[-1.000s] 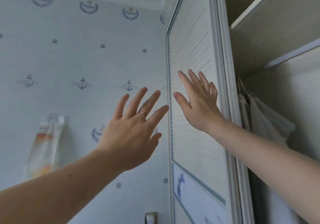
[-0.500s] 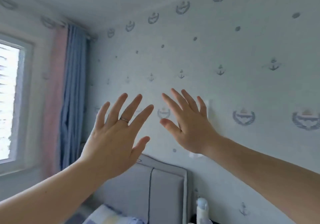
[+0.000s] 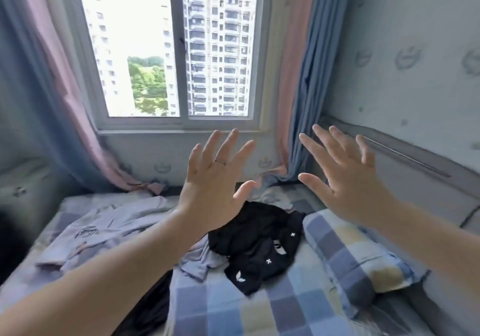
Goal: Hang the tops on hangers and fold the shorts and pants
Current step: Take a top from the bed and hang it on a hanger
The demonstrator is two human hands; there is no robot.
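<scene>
We hold both arms out over the bed [image 3: 228, 309], and neither grip has hold of anything. Our left grip [image 3: 213, 187] is spread wide, its fingers straight and fanned and the back of the hand toward us, with a thin ring [image 3: 220, 161] on one finger. Our right grip [image 3: 348, 180] is spread the same way, beside the left and apart from it. The clothes lie on the bed below the grips, and neither grip touches them. A crumpled black garment [image 3: 259, 245] with small white marks sits on the checked sheet under the gap between our two grips, its upper edge partly hidden by the left one. We cannot tell whether it is shorts or pants. A pale lilac top [image 3: 104, 226] lies rumpled to its left, partly under our left forearm, with one fold reaching the black garment. A checked pillow [image 3: 350, 257] lies just right of the black garment, below our right forearm. Beyond the bed, a window [image 3: 176, 50] stands between pink and blue curtains [image 3: 306, 76].
</scene>
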